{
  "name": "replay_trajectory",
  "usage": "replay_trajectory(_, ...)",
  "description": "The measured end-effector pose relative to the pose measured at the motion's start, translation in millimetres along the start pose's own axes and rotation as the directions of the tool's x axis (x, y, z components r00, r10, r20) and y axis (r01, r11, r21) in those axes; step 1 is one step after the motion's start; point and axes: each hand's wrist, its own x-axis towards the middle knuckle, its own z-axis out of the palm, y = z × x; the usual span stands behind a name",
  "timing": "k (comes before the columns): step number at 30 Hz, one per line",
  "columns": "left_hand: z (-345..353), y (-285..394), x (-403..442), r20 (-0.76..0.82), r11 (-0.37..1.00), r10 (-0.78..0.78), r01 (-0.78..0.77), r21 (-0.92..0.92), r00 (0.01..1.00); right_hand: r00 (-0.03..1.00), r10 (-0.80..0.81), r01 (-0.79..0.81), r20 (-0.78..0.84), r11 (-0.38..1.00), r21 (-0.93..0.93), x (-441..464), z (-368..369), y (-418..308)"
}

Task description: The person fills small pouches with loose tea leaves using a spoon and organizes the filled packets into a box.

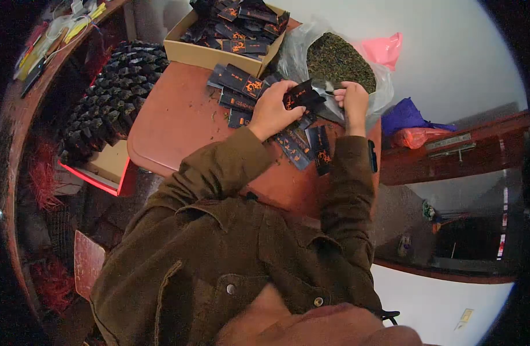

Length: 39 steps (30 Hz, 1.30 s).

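When viewed from above, with the dial centred on the held black packet [299, 95], found left hand [274, 112] grasping that packet firmly, thumb across the near side, orange lettering exposed. At three o'clock, just beside it, noted right hand [354, 102] pinching a thin implement [330, 91] with tip toward the packet; cannot tell type or contact. At six, recorded loose packets [320, 150] lying flat on the brown table [178, 115]. Between one and two, observed a clear plastic bag [295, 53] opened around dark dried leaves [341, 60]. At nine, found overlapping packets [240, 83] in a loose pile. At ten, logged a cardboard box [207, 56] heaped with similar packets. Beyond, at two, saw a pink bag [382, 51]; at three, past the table edge, a purple bundle [407, 115]. Farthest, at nine, recorded rows of dark packets [115, 86] packed closely; at eight, adjoining these, a red-edged tray [112, 163].
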Motion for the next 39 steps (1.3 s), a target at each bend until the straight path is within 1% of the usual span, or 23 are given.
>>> replay_trajectory(3, -1, 3, 0, -0.020, 0.999, 0.031, -0.030, 0.035, 0.999, 1.000, 0.024, -0.025, 0.013, 0.995, 0.101, 4, -10, 2)
replay_trajectory(6, -2, 3, -1, -0.011, 0.999, 0.022, -0.022, 0.024, 1.000, 0.995, 0.102, -0.101, 0.005, 0.973, 0.208, 3, -17, -4)
replay_trajectory(9, -4, 4, 0, 0.008, 1.000, 0.004, -0.004, -0.002, 1.000, 0.991, 0.132, -0.128, 0.002, 0.955, 0.269, -5, -24, -16)
replay_trajectory(12, -3, 4, -1, -0.013, 1.000, 0.022, -0.022, 0.008, 1.000, 0.994, 0.111, -0.107, -0.001, 0.961, 0.254, -15, -33, -33)
replay_trajectory(15, -5, 5, 0, 0.013, 1.000, -0.003, 0.003, -0.021, 1.000, 0.997, 0.082, -0.082, 0.007, 0.971, 0.223, -28, -38, -53)
replay_trajectory(18, -5, 6, -1, -0.003, 0.999, -0.005, 0.005, -0.036, 1.000, 0.998, 0.050, -0.060, 0.049, 0.972, 0.228, -42, -39, -69)
replay_trajectory(21, -6, 7, -1, 0.010, 0.999, -0.014, 0.015, -0.046, 1.000, 0.995, -0.038, 0.019, 0.095, 0.980, 0.199, -54, -35, -76)
replay_trajectory(24, -4, 4, -1, -0.001, 1.000, -0.006, 0.006, -0.023, 1.000, 0.981, -0.100, 0.086, 0.165, 0.992, 0.087, -69, -24, -84)
replay_trajectory(27, -3, 3, 0, -0.014, 1.000, 0.020, -0.020, -0.002, 1.000, 0.960, -0.238, 0.260, 0.150, 0.954, -0.149, -82, -2, -78)
replay_trajectory(28, -1, 1, 0, -0.036, 0.999, 0.032, -0.033, -0.015, 0.999, 0.927, -0.342, 0.372, 0.154, 0.893, -0.252, -88, 5, -79)
replay_trajectory(30, 2, -1, 0, -0.080, 0.998, 0.056, -0.059, -0.038, 0.995, 0.825, -0.530, 0.557, 0.196, 0.704, -0.441, -103, 15, -84)
replay_trajectory(31, 2, -1, 0, -0.073, 0.997, 0.045, -0.049, -0.051, 0.996, 0.751, -0.624, 0.647, 0.214, 0.634, -0.424, -110, 20, -90)
replay_trajectory(34, 1, 0, 0, -0.056, 0.997, 0.025, -0.029, -0.077, 0.998, 0.757, -0.617, 0.619, 0.214, 0.574, -0.535, -113, 17, -93)
replay_trajectory(37, 2, -1, -1, -0.062, 0.997, 0.043, -0.047, -0.069, 0.997, 0.820, -0.557, 0.538, 0.129, 0.676, -0.504, -115, 7, -102)
replay_trajectory(39, 1, -1, 0, -0.073, 0.996, 0.063, -0.067, -0.057, 0.995, 0.828, -0.554, 0.517, 0.085, 0.695, -0.500, -109, -2, -98)
